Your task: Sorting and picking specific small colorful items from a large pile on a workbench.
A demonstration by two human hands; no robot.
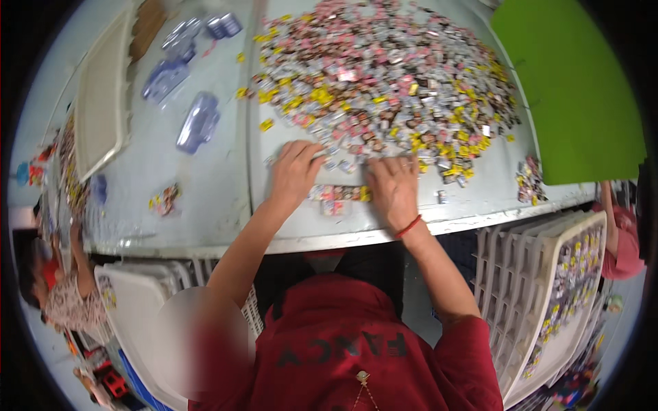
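Observation:
A wide heap of small wrapped pieces (377,75), in pink, yellow, brown and silver, covers the table in front of me. My left hand (295,171) is at the heap's near edge with its fingers curled down together; whatever they hold is hidden. A short row of the same pieces (336,192) lies between my hands, and a smaller cluster (332,207) touches it on the near side. At the row's right end rests my right hand (394,186), fingers bent and closed, their tips hidden against the pieces.
Clear plastic containers (199,122) and a small bunch of pieces (164,198) lie to the left. A green board (576,89) borders the right. Stacked white trays (541,301) stand below the table's front edge (329,240). Other people (68,294) are at both sides.

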